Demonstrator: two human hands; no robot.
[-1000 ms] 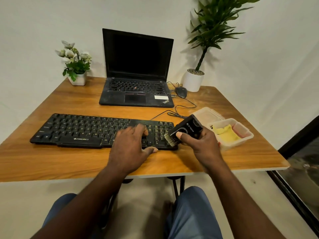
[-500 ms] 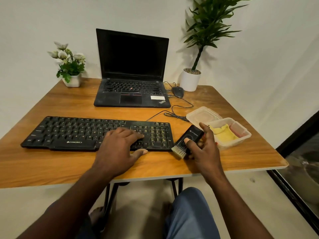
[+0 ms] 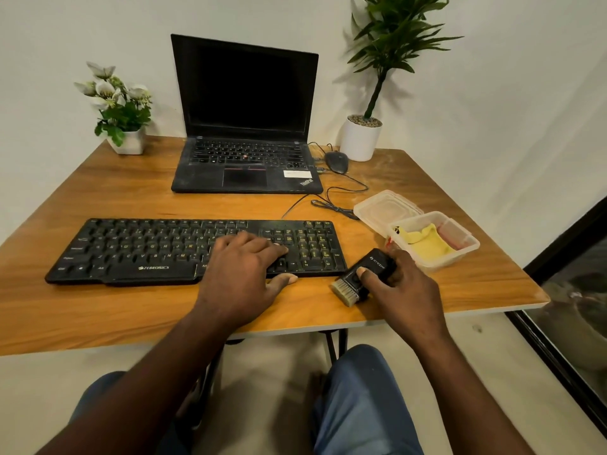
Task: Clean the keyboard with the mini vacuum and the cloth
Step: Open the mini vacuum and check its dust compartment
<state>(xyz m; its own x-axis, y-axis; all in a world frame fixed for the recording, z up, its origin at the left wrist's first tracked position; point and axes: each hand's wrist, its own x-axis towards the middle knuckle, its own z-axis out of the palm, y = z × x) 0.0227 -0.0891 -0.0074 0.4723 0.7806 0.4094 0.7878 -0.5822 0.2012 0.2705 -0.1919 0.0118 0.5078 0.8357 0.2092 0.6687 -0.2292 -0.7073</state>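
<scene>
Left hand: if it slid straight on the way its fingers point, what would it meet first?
The keyboard's number pad, just ahead of the left hand; past that, probably the black cable, though depth is unclear.

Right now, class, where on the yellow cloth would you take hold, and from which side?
Pinch the raised fold at the far edge of the yellow cloth, coming straight down from above. It lies crumpled inside the open plastic container, whose walls would likely block a sideways reach.
</scene>
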